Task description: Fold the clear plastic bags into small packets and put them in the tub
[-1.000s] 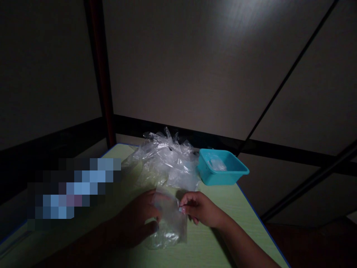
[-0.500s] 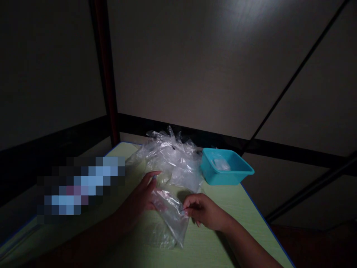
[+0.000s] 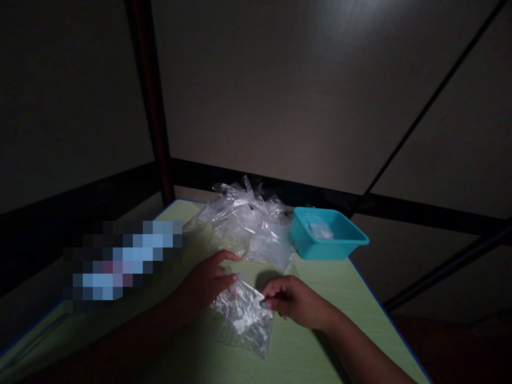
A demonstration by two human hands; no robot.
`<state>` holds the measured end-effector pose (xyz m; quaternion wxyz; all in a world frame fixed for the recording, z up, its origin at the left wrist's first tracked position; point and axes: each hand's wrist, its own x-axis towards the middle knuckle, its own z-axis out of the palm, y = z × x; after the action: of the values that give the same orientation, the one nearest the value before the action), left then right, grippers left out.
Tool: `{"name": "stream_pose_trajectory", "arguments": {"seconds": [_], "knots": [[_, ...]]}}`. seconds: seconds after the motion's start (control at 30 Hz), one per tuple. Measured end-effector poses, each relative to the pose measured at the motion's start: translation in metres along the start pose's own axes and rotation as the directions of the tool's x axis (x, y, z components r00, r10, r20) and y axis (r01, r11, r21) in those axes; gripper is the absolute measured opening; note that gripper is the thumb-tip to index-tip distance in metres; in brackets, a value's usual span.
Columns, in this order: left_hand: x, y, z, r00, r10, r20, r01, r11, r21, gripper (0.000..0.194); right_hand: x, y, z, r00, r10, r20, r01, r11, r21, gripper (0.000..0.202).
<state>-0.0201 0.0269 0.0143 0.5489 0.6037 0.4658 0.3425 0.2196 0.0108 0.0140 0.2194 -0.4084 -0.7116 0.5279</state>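
Between my hands is a folded piece of thin clear plastic (image 3: 246, 314), crinkled and shiny, its lower corner pointing toward me. My right hand (image 3: 290, 301) pinches its right edge between thumb and fingers. At its upper left is my left hand (image 3: 216, 277), with the thumb lying over the plastic and the index finger stretched out above it. Pinkish fingers show faintly through the plastic on that side. Just beyond lies a loose heap of similar clear plastic (image 3: 248, 224), some of its ends finger-shaped like disposable gloves.
A turquoise plastic basin (image 3: 332, 250) stands at the right table edge, with some clear plastic (image 3: 320, 229) inside. The light green table (image 3: 312, 357) has a blue edge. A blurred-out patch covers the left side. Dark wall panels (image 3: 260, 106) rise behind the table.
The left thumb has come down onto the plastic, whose surface is now more crumpled and brighter. My right hand keeps its pinch. The view has shifted slightly.
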Motion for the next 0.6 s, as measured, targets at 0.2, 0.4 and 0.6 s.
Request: {"name": "stream_pose_trajectory", "arguments": {"seconds": [0.2, 0.4, 0.6], "knots": [[-0.002, -0.003, 0.0, 0.999, -0.021, 0.044, 0.016, 0.994, 0.11, 0.034, -0.001, -0.004, 0.004, 0.998, -0.043, -0.048, 0.038, 0.995, -0.097, 0.013], [-0.001, -0.004, -0.005, 0.993, -0.044, 0.109, 0.015, 0.967, 0.253, 0.036, -0.006, -0.011, 0.008, 0.991, -0.107, -0.08, 0.083, 0.962, -0.258, 0.021], [-0.003, -0.003, -0.012, 0.995, 0.014, 0.104, -0.054, 0.917, 0.395, 0.034, -0.009, -0.015, 0.009, 0.982, -0.176, -0.066, 0.127, 0.88, -0.458, 0.028]]}}
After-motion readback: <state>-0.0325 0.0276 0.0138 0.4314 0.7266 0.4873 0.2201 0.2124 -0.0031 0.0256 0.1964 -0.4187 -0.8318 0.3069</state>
